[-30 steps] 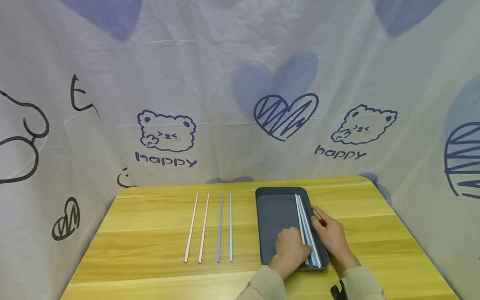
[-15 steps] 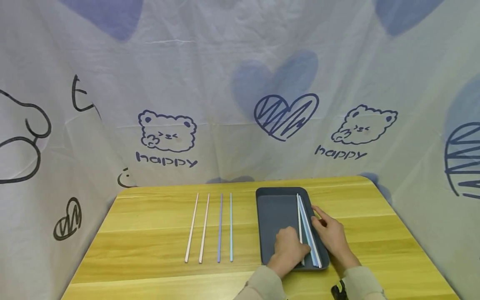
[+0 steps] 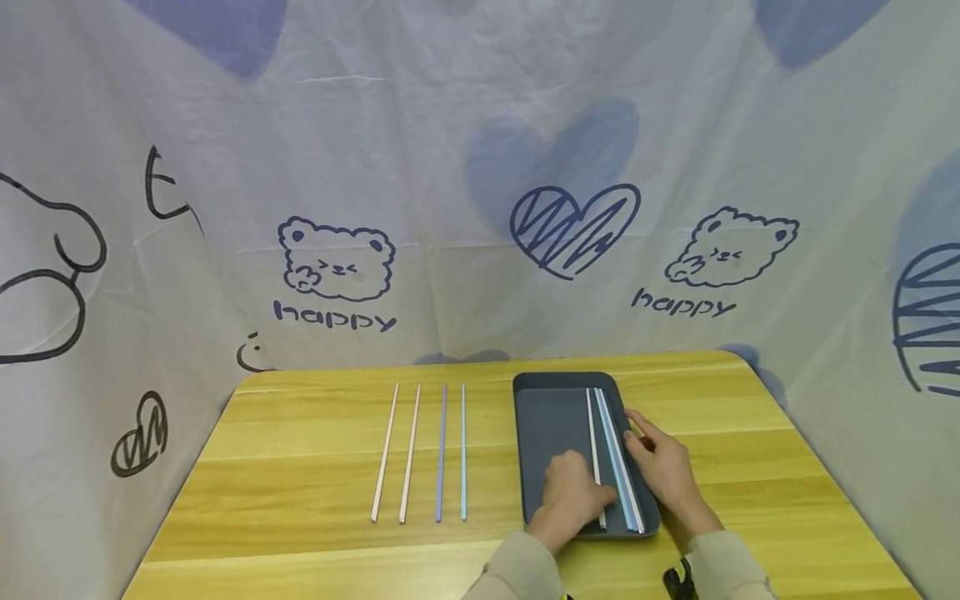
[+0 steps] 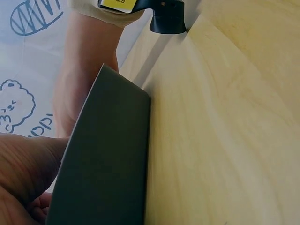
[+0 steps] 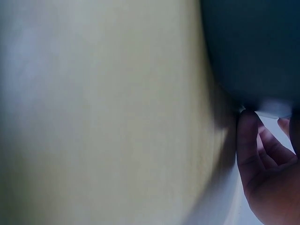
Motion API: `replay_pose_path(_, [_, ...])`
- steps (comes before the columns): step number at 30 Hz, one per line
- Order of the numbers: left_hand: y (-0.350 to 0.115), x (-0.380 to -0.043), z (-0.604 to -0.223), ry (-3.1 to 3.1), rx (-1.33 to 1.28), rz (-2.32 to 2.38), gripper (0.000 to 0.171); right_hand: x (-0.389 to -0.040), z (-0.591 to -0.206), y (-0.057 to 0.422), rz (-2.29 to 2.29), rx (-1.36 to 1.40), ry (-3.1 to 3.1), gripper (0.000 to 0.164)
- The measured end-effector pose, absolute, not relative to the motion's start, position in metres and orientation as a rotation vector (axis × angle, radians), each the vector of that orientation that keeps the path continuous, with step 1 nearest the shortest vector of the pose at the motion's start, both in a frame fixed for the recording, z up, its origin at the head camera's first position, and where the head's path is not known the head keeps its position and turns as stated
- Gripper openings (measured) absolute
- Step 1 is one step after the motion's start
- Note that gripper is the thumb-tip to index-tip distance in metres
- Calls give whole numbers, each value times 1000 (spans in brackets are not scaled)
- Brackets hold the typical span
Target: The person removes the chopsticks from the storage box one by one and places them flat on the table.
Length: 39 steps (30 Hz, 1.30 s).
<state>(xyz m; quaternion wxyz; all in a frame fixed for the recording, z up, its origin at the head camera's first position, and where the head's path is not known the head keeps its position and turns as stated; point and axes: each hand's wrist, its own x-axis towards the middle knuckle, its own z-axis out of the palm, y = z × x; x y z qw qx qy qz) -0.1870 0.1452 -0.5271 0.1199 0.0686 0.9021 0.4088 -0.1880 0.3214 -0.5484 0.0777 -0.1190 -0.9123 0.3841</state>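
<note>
A slim white stick point(image 3: 592, 433) lies lengthwise in a dark tray point(image 3: 551, 425), on the right half of the tray's floor. Just right of it, a bundle of pale-blue and white sticks point(image 3: 616, 462) runs along the tray's right edge toward its near right corner. The left hand point(image 3: 572, 492) is inside the tray with fingers curled, thumb crossing over the white stick; whether it pinches it I cannot tell. The right hand point(image 3: 666, 467) rests its loosely extended fingers and thumb, spread apart, against the tray's right edge. Left of the tray, two pinkish sticks point(image 3: 410, 454), a violet stick point(image 3: 442, 454) and a light-blue stick point(image 3: 463, 454) lie side by side, well in from the tabletop's point(image 3: 300, 475) left edge. A printed cloth point(image 3: 450, 75) hangs beyond the far edge.
</note>
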Motion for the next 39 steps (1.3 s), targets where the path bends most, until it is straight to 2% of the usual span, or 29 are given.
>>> replay_pose_path(11, [136,-183,-521,2629,216,1286,51,-188,-547,321,1149,-354,-2739,49])
replay_pose_path(23, [129,-184,-518,2637,328,1477,30,-188,-546,321,1143,-357,-2735,47])
replay_pose_path(30, [117,-185,-512,2516,286,1636,9,-188,-545,321,1158,-340,-2737,48])
replay_pose_path(39, [95,-196,-514,2400,279,1817,10,-187,-546,321,1152,-332,-2741,49])
